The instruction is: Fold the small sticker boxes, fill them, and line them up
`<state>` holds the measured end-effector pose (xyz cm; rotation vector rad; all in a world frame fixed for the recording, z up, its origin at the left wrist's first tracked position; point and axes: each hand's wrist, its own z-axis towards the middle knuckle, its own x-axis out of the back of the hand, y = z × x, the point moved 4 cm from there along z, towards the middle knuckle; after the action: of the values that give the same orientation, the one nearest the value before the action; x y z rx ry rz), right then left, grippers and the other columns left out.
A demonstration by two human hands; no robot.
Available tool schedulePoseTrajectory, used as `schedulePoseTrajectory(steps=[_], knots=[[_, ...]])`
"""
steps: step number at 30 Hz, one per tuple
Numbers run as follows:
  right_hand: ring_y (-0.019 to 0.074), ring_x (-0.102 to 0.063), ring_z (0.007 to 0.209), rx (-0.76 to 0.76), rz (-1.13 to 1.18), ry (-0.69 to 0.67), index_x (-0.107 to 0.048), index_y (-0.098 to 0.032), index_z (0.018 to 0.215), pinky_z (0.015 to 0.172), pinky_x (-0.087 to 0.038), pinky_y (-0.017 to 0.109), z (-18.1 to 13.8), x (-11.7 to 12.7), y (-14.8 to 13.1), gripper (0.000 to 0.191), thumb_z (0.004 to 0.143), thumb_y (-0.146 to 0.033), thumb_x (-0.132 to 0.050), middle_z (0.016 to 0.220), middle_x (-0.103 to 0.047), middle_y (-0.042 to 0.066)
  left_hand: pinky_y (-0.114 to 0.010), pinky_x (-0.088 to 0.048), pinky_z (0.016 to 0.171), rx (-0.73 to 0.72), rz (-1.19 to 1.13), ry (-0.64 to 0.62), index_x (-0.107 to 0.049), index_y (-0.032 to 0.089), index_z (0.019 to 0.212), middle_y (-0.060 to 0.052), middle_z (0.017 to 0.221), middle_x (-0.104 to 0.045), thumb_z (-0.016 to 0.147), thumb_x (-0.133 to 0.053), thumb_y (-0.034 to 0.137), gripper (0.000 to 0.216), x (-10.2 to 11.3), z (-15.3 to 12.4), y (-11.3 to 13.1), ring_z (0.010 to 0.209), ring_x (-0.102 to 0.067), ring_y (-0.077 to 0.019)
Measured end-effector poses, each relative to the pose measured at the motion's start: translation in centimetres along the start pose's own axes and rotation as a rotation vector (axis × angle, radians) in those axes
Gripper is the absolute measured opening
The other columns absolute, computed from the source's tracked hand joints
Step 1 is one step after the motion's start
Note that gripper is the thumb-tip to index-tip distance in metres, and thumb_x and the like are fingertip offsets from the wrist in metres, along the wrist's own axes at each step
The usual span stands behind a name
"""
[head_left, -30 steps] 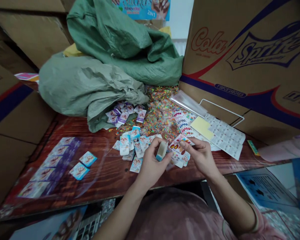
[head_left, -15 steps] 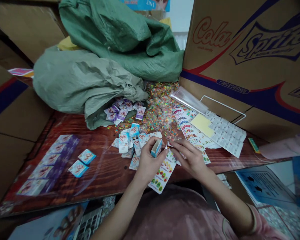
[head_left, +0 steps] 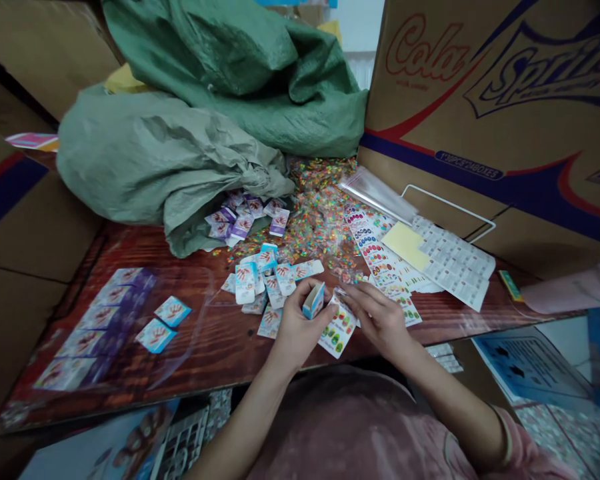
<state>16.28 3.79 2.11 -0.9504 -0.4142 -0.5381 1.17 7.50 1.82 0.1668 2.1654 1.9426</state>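
Observation:
My left hand (head_left: 296, 330) is closed around a small blue-and-white box (head_left: 313, 304), its open end facing up. The thumb of that hand also presses on a white sheet of colourful fruit stickers (head_left: 338, 335). My right hand (head_left: 384, 320) pinches the upper right part of this sheet; its fingertips are partly hidden. Just left of my hands lies a loose pile of similar blue-and-white boxes (head_left: 246, 281). Behind my fingers, small clear packets of bright bits (head_left: 315, 220) are heaped on the table.
A grey-green sack (head_left: 155, 153) spills purple boxes (head_left: 241, 228). At left lie a row of purple boxes (head_left: 87, 340) and two blue ones (head_left: 156, 335). More sticker sheets (head_left: 375, 250) lie right, before a large carton (head_left: 430, 120). The table's front edge (head_left: 205, 393) is near my body.
The sticker sheet hangs less far down and shows a shorter printed part than before. My right hand has shifted slightly, while my left hand still grips the small box.

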Motion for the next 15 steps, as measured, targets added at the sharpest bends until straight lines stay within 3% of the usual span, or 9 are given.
schedulePoseTrajectory(steps=[4,10,12,15], knots=[[0.0213,-0.06,0.11,0.017,0.077,-0.147,-0.052,-0.022,0.133,0.093,-0.051,0.035,-0.4,-0.8,-0.8,0.045,0.088,-0.026,-0.059,0.119,-0.061,0.011,-0.018,-0.041,0.065,-0.029,0.001,0.036,-0.051,0.018,0.077,0.005,0.072,-0.053,0.068,-0.071,0.019,0.022,0.3,0.1,0.4,0.067,-0.049,-0.0082],[0.019,-0.068,0.087,-0.185,0.187,-0.035,-0.067,-0.022,0.108,0.079,-0.056,0.031,-0.4,-0.7,0.7,0.021,0.092,-0.023,-0.053,0.096,-0.072,0.007,-0.019,-0.043,0.055,0.132,-0.022,-0.001,-0.052,0.018,0.076,0.007,0.065,-0.052,0.063,-0.073,0.02,0.025,-0.2,-0.1,-0.9,0.057,-0.047,-0.0075],[0.0191,-0.067,0.092,-0.114,0.144,-0.044,-0.064,-0.023,0.114,0.082,-0.056,0.033,-0.5,-0.7,0.6,0.025,0.093,-0.02,-0.05,0.1,-0.071,0.008,-0.02,-0.043,0.048,0.195,-0.098,0.074,-0.053,0.019,0.079,0.007,0.065,-0.053,0.059,-0.072,0.02,0.028,-0.2,-0.1,-1.4,0.053,-0.047,-0.0078],[0.0211,-0.06,0.11,0.102,-0.008,-0.139,-0.053,-0.024,0.131,0.099,-0.048,0.043,-0.9,-1.1,-0.5,0.039,0.093,-0.019,-0.051,0.115,-0.065,0.01,-0.021,-0.043,0.047,0.237,-0.246,0.204,-0.053,0.018,0.077,0.006,0.063,-0.056,0.053,-0.071,0.016,0.03,0.1,0.0,-1.5,0.052,-0.05,-0.0088]])
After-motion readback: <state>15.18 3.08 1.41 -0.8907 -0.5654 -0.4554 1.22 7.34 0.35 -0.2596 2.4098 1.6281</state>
